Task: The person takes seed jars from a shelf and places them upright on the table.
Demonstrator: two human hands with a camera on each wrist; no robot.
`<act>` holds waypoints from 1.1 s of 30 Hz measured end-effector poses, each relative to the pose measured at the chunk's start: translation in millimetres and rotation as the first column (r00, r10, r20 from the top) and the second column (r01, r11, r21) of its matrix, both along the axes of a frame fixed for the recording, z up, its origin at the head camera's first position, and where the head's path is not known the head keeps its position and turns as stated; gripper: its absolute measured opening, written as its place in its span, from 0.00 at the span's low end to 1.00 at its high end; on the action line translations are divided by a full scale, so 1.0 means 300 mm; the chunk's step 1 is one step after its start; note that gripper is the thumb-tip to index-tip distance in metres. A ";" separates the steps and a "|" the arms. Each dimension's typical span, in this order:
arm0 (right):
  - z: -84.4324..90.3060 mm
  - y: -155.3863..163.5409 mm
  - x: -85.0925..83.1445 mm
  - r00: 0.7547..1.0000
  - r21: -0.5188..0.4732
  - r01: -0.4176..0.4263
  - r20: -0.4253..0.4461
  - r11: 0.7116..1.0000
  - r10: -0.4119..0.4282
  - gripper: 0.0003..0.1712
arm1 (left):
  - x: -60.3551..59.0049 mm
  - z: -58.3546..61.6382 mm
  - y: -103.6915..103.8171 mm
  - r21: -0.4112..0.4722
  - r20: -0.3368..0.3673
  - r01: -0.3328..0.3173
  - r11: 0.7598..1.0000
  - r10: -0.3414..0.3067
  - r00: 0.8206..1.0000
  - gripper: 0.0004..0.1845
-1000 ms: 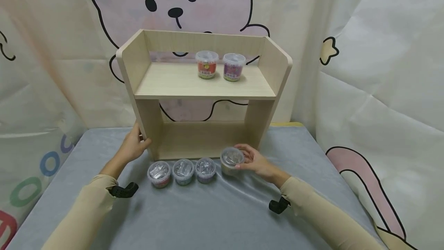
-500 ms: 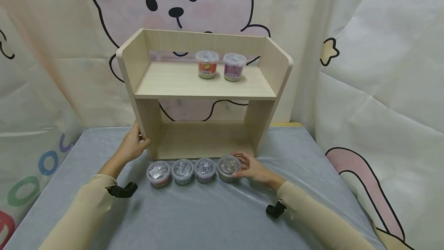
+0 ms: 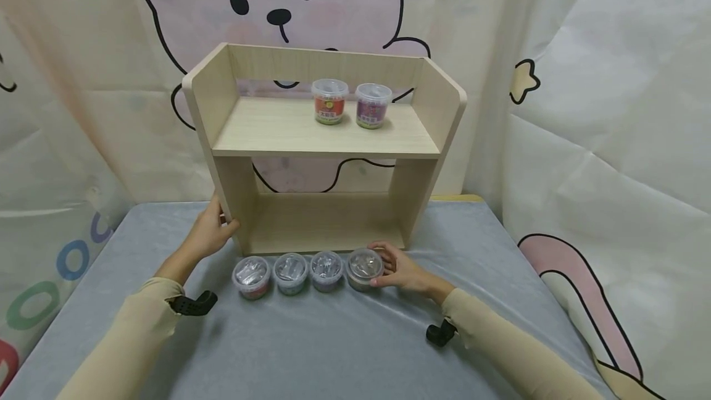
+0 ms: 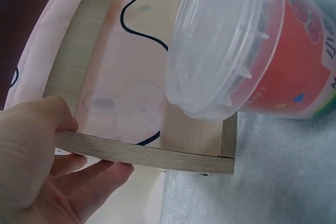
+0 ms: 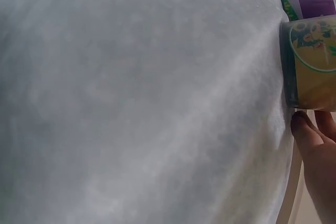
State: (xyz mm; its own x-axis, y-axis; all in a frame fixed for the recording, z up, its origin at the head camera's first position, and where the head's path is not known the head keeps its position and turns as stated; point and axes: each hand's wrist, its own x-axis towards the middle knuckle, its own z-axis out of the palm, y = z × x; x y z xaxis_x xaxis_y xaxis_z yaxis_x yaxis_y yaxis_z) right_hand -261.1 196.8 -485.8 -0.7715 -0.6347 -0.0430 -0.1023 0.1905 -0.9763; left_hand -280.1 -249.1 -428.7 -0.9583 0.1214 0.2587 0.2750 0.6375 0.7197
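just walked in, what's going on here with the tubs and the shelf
A person's right hand holds the rightmost of four tubs lined up on the grey cloth before a wooden shelf. The left hand grips the shelf's left side panel. Two more tubs stand side by side on the top board.

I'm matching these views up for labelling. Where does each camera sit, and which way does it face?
Head: worn on the head, looking forward and down at the shelf, four tubs, both hands and sleeves.
Left wrist: low beside the left hand, which grips the shelf's side panel; red tub close up.
Right wrist: low over the cloth, toward the yellow tub; right fingertips show.
Shared: the yellow tub also shows in the head view.
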 end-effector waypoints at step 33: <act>0.382 -0.028 -0.004 0.976 0.125 0.051 -0.216 0.991 -0.022 0.29 | 0.001 -0.007 -0.002 0.003 0.002 0.008 1.000 -0.008 1.000 0.35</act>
